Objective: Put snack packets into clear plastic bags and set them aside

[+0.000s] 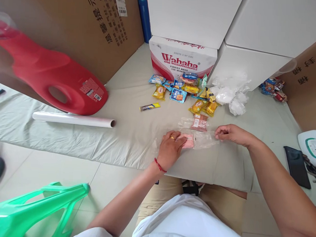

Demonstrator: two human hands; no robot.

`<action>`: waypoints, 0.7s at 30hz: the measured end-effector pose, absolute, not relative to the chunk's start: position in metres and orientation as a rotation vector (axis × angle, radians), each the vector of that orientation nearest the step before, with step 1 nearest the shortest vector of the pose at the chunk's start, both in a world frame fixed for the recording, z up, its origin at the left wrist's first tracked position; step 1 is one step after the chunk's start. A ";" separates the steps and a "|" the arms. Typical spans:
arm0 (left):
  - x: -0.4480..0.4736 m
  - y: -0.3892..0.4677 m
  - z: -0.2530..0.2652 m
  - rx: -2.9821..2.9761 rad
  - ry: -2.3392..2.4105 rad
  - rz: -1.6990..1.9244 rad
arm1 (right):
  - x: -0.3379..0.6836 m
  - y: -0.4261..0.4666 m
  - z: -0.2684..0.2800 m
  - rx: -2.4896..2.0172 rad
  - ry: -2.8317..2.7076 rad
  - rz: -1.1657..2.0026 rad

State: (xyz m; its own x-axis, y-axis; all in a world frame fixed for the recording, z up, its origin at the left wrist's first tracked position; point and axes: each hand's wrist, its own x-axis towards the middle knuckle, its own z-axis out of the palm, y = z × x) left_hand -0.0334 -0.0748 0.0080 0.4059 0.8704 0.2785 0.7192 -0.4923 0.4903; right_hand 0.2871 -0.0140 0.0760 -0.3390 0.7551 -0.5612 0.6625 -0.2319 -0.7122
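My left hand (169, 148) lies over a pink packet (188, 141), its fingers spread and pressing down on the cloth-covered table. Clear plastic wrap (206, 139) surrounds that packet and stretches out to the right. At its right end my right hand (231, 133) is closed, pinching the plastic between thumb and fingers. Just behind is a reddish-brown packet (199, 122) with a white label, also with clear plastic around it. Yellow snack packets (198, 106) and a blue snack packet (178, 95) lie farther back. A thin yellow-and-dark snack bar (149, 106) is to the left.
A Wahaha carton (183, 60) stands behind the snacks, beside crumpled clear plastic (231, 93). Leftward are a white roll (73, 119) and a red jug (58, 73). A phone (297, 166) lies at the right. A green stool (41, 204) is on the floor.
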 end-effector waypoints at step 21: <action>-0.033 -0.074 0.007 2.306 1.422 0.902 | 0.134 0.061 0.104 -1.595 -2.660 0.972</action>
State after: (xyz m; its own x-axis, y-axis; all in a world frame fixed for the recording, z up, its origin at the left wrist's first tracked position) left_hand -0.0334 -0.0744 0.0073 0.3187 0.8770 0.3595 0.6988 -0.4737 0.5361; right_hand 0.1339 0.0610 0.1038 -0.5140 0.7682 -0.3816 0.8333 0.3417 -0.4346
